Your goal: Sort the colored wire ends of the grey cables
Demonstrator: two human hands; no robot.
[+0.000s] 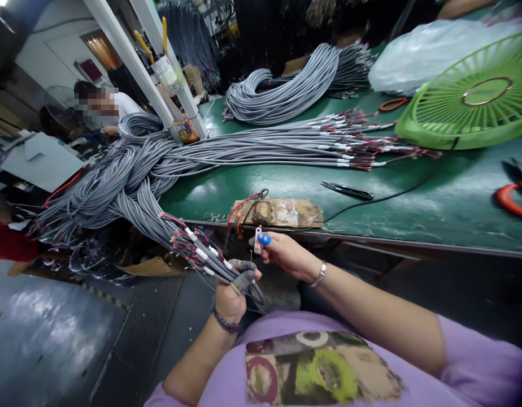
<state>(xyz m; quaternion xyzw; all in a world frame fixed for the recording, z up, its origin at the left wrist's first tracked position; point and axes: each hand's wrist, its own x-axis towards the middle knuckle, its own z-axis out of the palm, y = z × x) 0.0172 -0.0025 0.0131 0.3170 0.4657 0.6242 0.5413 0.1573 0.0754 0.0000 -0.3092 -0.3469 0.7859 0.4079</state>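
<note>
My left hand point(235, 288), with grey coverings on some fingers, is wrapped round a bundle of grey cables point(205, 254). The bundle's stripped ends, with thin coloured wires and white wraps, point up and to the left. To its right, my right hand point(282, 251) pinches a small pale pink tool point(258, 240) between thumb and finger; a blue band covers one fingertip. A thin wire end stands up between the two hands. Just beyond my right hand, a worn wooden block point(286, 213) with red and black wires lies at the bench edge.
Long grey cables point(244, 148) stretch across the green bench point(434, 209), with coils at the left and back. Black snips point(348, 190), red-handled scissors point(513, 198), a green fan point(481, 96) and a plastic bag point(430, 53) lie on it. Another person point(104, 104) sits at the far left.
</note>
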